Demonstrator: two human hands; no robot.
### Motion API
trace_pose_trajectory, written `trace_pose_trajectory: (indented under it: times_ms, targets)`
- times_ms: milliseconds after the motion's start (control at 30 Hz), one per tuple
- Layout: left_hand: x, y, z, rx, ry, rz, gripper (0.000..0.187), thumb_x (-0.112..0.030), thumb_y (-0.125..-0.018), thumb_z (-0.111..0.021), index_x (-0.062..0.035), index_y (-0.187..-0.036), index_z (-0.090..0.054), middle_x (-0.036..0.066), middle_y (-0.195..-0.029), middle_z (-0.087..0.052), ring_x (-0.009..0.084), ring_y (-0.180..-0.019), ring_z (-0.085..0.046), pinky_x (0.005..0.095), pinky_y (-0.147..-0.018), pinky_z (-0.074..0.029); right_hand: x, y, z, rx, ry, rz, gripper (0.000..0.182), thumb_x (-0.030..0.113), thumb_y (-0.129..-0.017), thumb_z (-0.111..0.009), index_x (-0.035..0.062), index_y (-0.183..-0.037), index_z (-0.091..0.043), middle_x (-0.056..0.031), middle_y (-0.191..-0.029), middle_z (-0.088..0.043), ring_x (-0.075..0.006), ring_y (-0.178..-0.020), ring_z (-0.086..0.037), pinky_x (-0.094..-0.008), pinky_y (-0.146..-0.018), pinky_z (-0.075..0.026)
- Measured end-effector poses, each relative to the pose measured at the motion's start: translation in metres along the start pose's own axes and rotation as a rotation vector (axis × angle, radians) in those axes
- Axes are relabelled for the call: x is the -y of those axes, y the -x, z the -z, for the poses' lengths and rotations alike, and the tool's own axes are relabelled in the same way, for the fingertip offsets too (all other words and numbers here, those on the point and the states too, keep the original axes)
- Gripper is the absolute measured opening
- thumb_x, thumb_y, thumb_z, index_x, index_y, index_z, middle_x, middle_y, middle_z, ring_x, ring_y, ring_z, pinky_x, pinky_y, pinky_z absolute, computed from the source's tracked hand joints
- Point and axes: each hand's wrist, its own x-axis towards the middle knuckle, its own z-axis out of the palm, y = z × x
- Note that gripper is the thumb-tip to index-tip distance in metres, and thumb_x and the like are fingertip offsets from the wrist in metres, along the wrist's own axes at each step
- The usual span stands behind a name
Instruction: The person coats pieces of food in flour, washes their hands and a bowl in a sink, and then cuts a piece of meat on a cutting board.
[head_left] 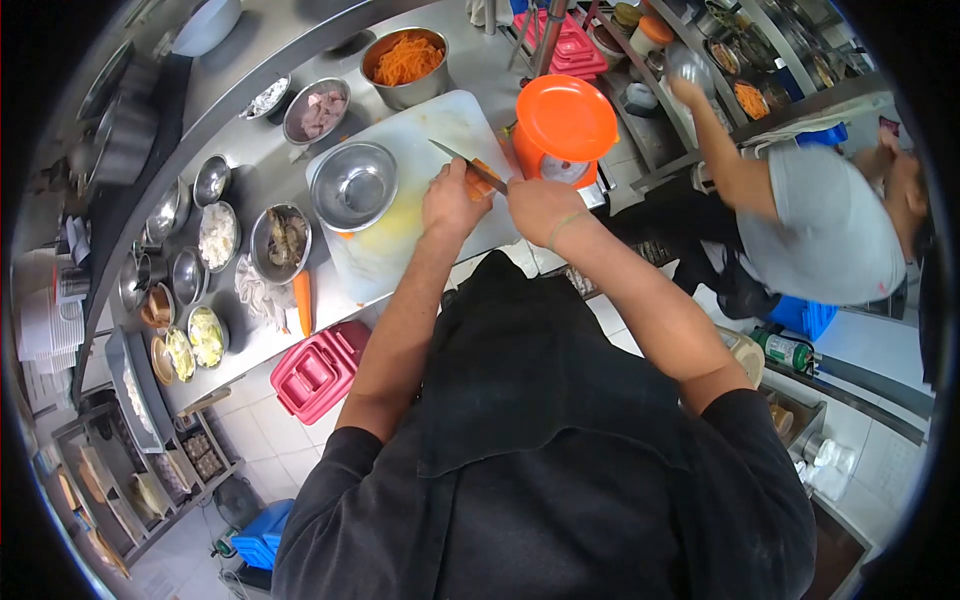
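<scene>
My right hand [541,209] is closed round the handle of a kitchen knife [462,159], whose blade slants up and left across an orange piece of carrot [481,181]. My left hand [455,203] grips the carrot from the left, with its fingertips close to the blade. Under both lies a white cutting board [400,262] with yellowish stains. On the board, left of my left hand, stands a steel bowl [354,186] with nothing visible inside. A whole carrot [303,303] rests at the counter's near edge, beside a crumpled cloth [262,290].
Behind the board stands a steel pot [432,91] of shredded carrot. An orange kitchen scale [566,118] is at its right. Several bowls of food, one with raw meat [322,113], line the left. A pink lidded bin [318,374] sits below. A co-worker [815,220] reaches toward shelves at right.
</scene>
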Motion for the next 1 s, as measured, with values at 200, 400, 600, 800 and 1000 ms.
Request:
trace_pose_trajectory:
  times_ms: [200,400,600,800,1000]
  targets:
    - [-0.003,-0.003,0.002,0.005,-0.019,0.046,0.056,-0.028,-0.071,-0.085,-0.0082,-0.114,-0.054,0.016,-0.114,-0.065,0.0374,-0.107,-0.065,0.0468,-0.092,-0.054,0.002,-0.011,0.009,0.049,0.005,-0.014,0.028,0.012,-0.094,-0.049,-0.0002,-0.111,-0.068,-0.0218,-0.103,-0.073,-0.0383,-0.097,-0.072,-0.0476,-0.083,-0.057]
    - [0.009,-0.01,-0.006,-0.023,0.055,0.023,0.055,-0.034,-0.07,-0.086,-0.0069,-0.108,-0.057,0.017,-0.107,-0.068,0.0362,-0.102,-0.067,0.0462,-0.089,-0.054,-0.006,0.046,0.04,0.175,0.057,-0.044,0.027,0.01,-0.092,-0.051,-0.0017,-0.109,-0.067,-0.0227,-0.102,-0.073,-0.0391,-0.096,-0.072,-0.0483,-0.082,-0.056]
    - [0.012,-0.008,-0.01,-0.043,0.024,-0.027,0.054,-0.033,-0.07,-0.085,-0.0065,-0.107,-0.058,0.016,-0.105,-0.068,0.0361,-0.1,-0.067,0.0468,-0.088,-0.054,-0.007,0.041,0.026,0.131,0.019,-0.039,0.025,0.01,-0.092,-0.05,-0.0032,-0.108,-0.065,-0.0229,-0.099,-0.073,-0.0389,-0.093,-0.072,-0.0483,-0.079,-0.057]
    - [0.011,-0.009,-0.012,-0.003,-0.009,-0.011,0.058,-0.027,-0.069,-0.083,-0.0069,-0.115,-0.054,0.018,-0.111,-0.065,0.0376,-0.102,-0.067,0.047,-0.091,-0.055,-0.005,0.006,0.0,0.125,-0.005,-0.038,0.026,0.011,-0.093,-0.05,-0.0024,-0.11,-0.063,-0.0231,-0.099,-0.073,-0.0396,-0.094,-0.072,-0.0487,-0.08,-0.057]
    - [0.006,-0.007,-0.008,-0.009,-0.017,0.041,0.059,-0.025,-0.069,-0.083,-0.0061,-0.116,-0.052,0.018,-0.111,-0.065,0.0379,-0.104,-0.067,0.0465,-0.09,-0.055,0.001,-0.015,-0.041,0.03,-0.07,-0.069,0.024,0.012,-0.095,-0.047,-0.0023,-0.11,-0.06,-0.0241,-0.099,-0.072,-0.0404,-0.093,-0.072,-0.0498,-0.08,-0.057]
